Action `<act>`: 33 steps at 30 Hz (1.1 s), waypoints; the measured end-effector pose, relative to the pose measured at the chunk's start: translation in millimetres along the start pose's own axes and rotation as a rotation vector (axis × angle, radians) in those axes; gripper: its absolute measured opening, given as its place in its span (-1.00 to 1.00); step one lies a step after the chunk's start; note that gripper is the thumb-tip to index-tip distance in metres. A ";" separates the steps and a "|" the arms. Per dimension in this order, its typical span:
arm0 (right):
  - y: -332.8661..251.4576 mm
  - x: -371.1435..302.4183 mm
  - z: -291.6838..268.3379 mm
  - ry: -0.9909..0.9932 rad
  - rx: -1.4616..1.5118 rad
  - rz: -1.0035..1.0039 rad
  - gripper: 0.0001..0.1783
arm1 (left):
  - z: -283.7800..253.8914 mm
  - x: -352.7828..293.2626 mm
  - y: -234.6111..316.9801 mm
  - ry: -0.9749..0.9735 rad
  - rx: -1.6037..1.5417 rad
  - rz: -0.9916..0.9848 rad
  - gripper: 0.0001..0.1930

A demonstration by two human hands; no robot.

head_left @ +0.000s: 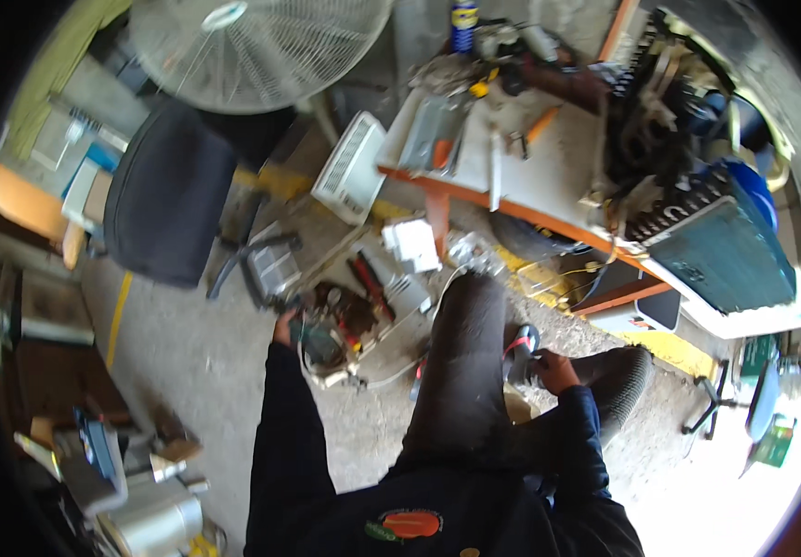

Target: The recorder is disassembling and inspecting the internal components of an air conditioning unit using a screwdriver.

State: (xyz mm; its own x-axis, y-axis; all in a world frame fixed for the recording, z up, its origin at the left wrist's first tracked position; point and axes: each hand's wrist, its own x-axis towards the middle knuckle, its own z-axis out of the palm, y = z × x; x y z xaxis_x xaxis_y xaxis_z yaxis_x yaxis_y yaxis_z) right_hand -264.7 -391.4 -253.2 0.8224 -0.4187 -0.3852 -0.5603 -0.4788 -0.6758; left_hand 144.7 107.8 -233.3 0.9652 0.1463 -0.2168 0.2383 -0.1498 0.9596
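Observation:
My left hand (284,328) reaches down to the left edge of a heap of tools and parts (340,316) near the floor. Its fingers are partly lost among dark things there, so their grip does not show. A greenish rounded part (322,345) with a pale rim lies just right of it, and a red-and-black tool (372,286) is farther along the heap. My right hand (558,372) is in front of my right leg, fingers curled around something small and dark that I cannot make out. My shoe (523,340) shows just beyond it.
A workbench (549,213) with an orange edge carries an orange-handled tool (541,125), a spray can (463,26) and clutter. A large fan (261,46) and a black office chair (168,195) stand at left. A white slatted panel (349,167) leans near the bench.

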 end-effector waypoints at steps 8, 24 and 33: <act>16.9 8.0 10.5 0.002 -0.094 0.015 -0.71 | 15.3 -12.8 4.6 -0.194 0.162 0.242 -0.67; 90.2 76.5 76.4 0.451 -0.112 -0.755 -0.71 | 37.8 -22.5 0.6 0.164 0.419 0.492 -0.66; 79.6 71.5 52.6 0.348 -0.067 -0.489 -0.69 | 48.5 -26.8 -5.4 0.425 0.541 0.574 -0.64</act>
State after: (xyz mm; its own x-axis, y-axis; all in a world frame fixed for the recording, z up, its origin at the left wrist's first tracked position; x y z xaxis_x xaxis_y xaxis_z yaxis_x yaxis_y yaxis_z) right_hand -245.3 -418.8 -367.6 0.9121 -0.3603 0.1958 -0.1401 -0.7225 -0.6770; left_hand 122.7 57.3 -241.4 0.8556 0.2404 0.4583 -0.1472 -0.7359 0.6609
